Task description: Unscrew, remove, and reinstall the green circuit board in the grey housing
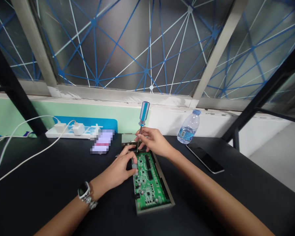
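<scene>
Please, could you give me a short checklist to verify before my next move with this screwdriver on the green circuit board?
Grip: the right hand pinches the blue-handled screwdriver just below its handle: ok.
Shaft angle: close to upright, with a slight tilt: ok.
Tip seating: the screwdriver's tip is at the board's far end, but too small to see on a screw: cannot tell.
Board support: the left hand rests at the left edge of the green circuit board: ok.
Liquid: the capped plastic water bottle stands upright, beyond the board and to the right, apart from it: ok.
</scene>
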Available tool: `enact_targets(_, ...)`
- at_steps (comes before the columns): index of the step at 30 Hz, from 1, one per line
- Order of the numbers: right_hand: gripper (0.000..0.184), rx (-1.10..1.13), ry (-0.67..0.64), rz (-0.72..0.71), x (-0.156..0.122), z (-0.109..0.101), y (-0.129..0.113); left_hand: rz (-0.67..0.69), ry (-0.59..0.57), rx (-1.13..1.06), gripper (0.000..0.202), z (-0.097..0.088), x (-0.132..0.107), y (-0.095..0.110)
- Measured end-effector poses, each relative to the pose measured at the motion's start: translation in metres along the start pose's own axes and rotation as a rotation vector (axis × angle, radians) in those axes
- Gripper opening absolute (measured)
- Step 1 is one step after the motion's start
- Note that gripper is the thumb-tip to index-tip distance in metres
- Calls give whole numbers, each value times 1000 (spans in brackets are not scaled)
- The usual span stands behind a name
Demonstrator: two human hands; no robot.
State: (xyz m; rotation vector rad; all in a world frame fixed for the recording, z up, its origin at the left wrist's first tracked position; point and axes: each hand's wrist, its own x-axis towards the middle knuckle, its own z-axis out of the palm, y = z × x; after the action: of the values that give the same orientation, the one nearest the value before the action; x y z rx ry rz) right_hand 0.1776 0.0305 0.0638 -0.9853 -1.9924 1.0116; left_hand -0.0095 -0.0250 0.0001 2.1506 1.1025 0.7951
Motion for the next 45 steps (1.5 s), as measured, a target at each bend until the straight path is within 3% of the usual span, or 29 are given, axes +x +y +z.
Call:
enact_targets(6,22,-30,110,-44,0,4,3,-13,-25,38,19,-1,0,1)
enact_targets(12,27,-72,192,-89,1,11,3,37,-11,68,55,1,0,-7)
enact_targets(15,23,-106,171,-82,1,10,1,55,-11,76,65,1,0,-9)
enact_targets(17,21,-59,90,-52,2,7,0,49,-13,81,66,1,0,-9)
enact_targets(21,26,123,-118,11,2,-2,-2,33,-9,83,64,2,0,-12)
enact_targets(23,23,144,-147,14,3,-6,-1,31,-8,83,63,3,0,-13)
enact_targets(35,29,17,114,-49,4,3,7,6,-50,92,64,-2,0,-5)
enact_targets(41,24,20,-24,-50,0,1,-3,20,-42,97,61,-1,0,-8)
enact_targets(45,26,3,-22,-66,1,1,-2,48,61,20,33,1,4,-8)
